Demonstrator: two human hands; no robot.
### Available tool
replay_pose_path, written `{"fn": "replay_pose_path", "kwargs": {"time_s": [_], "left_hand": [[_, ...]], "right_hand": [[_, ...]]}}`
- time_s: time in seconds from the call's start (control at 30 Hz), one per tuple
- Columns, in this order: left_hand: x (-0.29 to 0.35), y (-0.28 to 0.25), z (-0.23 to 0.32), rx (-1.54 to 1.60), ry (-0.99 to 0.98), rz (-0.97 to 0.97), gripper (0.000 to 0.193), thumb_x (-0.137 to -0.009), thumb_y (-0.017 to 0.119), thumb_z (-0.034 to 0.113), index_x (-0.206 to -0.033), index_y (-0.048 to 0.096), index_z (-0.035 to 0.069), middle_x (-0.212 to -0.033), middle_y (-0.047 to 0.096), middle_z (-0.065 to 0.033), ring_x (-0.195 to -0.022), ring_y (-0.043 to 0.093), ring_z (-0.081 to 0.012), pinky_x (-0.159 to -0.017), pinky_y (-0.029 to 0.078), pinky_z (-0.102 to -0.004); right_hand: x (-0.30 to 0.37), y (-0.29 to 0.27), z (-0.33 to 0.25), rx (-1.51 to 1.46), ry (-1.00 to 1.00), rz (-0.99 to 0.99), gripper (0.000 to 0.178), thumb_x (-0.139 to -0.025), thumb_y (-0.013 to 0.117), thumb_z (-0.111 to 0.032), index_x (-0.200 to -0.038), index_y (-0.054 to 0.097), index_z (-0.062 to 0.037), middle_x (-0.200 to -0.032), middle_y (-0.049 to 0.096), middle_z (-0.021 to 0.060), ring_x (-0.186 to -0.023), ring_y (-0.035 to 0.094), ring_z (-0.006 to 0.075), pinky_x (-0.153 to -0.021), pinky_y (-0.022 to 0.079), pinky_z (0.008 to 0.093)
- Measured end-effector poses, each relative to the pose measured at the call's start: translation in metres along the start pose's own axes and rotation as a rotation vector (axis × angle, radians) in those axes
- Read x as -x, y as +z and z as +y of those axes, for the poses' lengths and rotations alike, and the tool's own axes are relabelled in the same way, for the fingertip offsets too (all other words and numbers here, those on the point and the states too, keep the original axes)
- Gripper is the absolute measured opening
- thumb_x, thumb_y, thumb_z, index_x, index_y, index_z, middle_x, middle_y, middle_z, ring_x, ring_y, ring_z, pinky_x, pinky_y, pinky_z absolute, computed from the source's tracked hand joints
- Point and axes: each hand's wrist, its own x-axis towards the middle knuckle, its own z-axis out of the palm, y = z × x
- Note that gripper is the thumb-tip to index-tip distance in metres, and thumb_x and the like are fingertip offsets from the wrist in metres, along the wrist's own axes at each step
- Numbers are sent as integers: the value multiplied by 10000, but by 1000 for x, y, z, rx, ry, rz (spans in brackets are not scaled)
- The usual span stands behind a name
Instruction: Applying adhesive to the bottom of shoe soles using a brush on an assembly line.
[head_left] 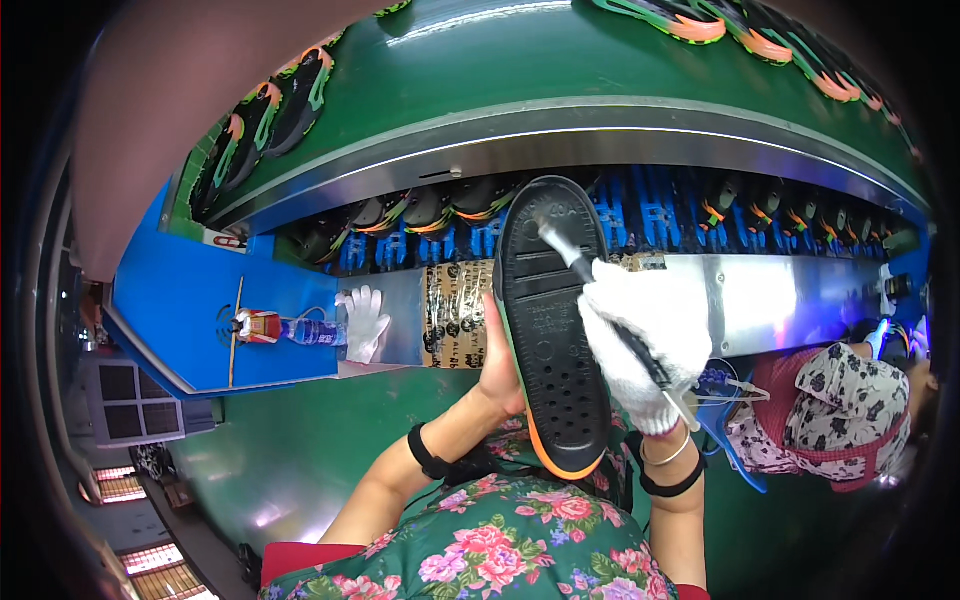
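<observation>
While the black sole [552, 300] is held over the counter's [405, 310] near edge, patterned face up and near end rimmed orange, the bare left hand [503, 365] has a closed grip along its left side. The white-gloved right hand [650, 335] has its grip wrapped around a brush [568, 248], bristles at the sole's far end; whether they touch, I cannot tell. With only 1 hand bearing the sole, hard pressure there could twist it loose, and overloaded bristles could drip. A forward slip could knock the shoes [428, 213] past the counter's far edge. At its left end lies a loose glove [363, 325], beside a bottle [315, 332].
</observation>
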Motion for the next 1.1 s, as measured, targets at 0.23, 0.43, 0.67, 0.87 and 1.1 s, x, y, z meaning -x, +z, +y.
{"fn": "replay_pose_path", "kwargs": {"time_s": [0.23, 0.43, 0.67, 0.87, 1.1], "left_hand": [[-4, 0, -25, -446, 7, 207, 1230, -809, 155, 1004, -1622, 330, 97, -1599, 451, -153, -1451, 472, -329, -1213, 374, -511], [-9, -18, -19, 112, -32, -429, 1198, -814, 138, 996, -1573, 423, 115, -1491, 564, -137, -1356, 571, -307, -1135, 478, -485], [-10, -44, -5, 31, 7, -304, 1200, -828, 147, 990, -1594, 381, 96, -1538, 520, -145, -1398, 533, -307, -1186, 415, -488], [-13, -54, -1, -211, 78, -322, 1116, -869, 165, 955, -1639, 307, 159, -1608, 446, -111, -1453, 468, -303, -1217, 368, -504], [-11, -53, -7, 209, 17, -294, 1174, -833, 198, 988, -1570, 414, 100, -1500, 555, -176, -1336, 581, -357, -1142, 455, -529]], "right_hand": [[11, -2, -7, 225, -227, -172, 397, -766, 810, -30, -1159, 781, -85, -1091, 772, 115, -940, 727, 295, -794, 565, 399], [23, -3, 5, -78, 384, 79, 234, -779, 817, 52, -991, 790, -45, -1015, 771, 137, -891, 723, 261, -803, 579, 360], [15, -11, -11, -95, -114, -249, 338, -789, 814, -51, -1121, 804, -117, -1071, 783, 108, -952, 739, 292, -814, 575, 370], [20, -12, -10, 57, -170, -209, 403, -781, 807, -52, -1181, 780, -100, -1122, 759, 130, -983, 713, 302, -852, 569, 411], [37, -12, 6, -192, 60, -62, 273, -770, 837, -67, -1040, 801, -79, -1064, 782, 122, -887, 733, 301, -786, 578, 394]]}}
